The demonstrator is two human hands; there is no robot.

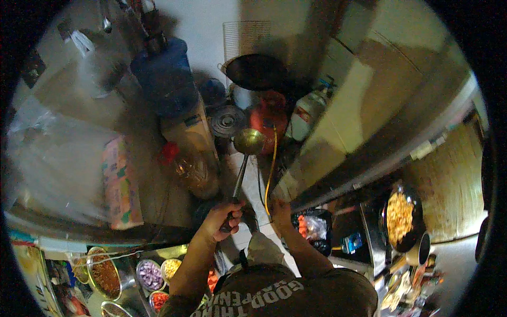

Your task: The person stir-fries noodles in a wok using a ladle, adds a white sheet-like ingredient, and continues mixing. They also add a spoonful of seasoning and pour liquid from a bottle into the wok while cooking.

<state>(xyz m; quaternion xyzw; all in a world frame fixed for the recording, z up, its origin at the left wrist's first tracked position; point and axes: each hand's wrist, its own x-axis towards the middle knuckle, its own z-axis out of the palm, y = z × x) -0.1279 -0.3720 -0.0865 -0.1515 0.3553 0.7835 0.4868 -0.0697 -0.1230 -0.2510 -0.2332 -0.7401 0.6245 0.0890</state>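
My left hand (225,220) is closed around the dark handle of a metal ladle (240,178). The ladle's round bowl (248,141) points away from me, above the floor. My right hand (280,210) reaches forward beside a yellow hose (273,174); its fingers are blurred, and I cannot tell whether they touch anything. Beyond the ladle stands a red gas cylinder (269,115), with a black wok (257,72) behind it. Left of the cylinder lies a round, ringed metal piece (227,120), and on its right stands a whitish plastic jug (305,115).
At lower left are bowls of chopped purple onion (151,274), yellow pieces (171,268) and red pieces (159,302). A pan of food (400,218) stands at right, by a black tray (311,230). A blue bin (162,75) and a printed carton (124,182) flank the left.
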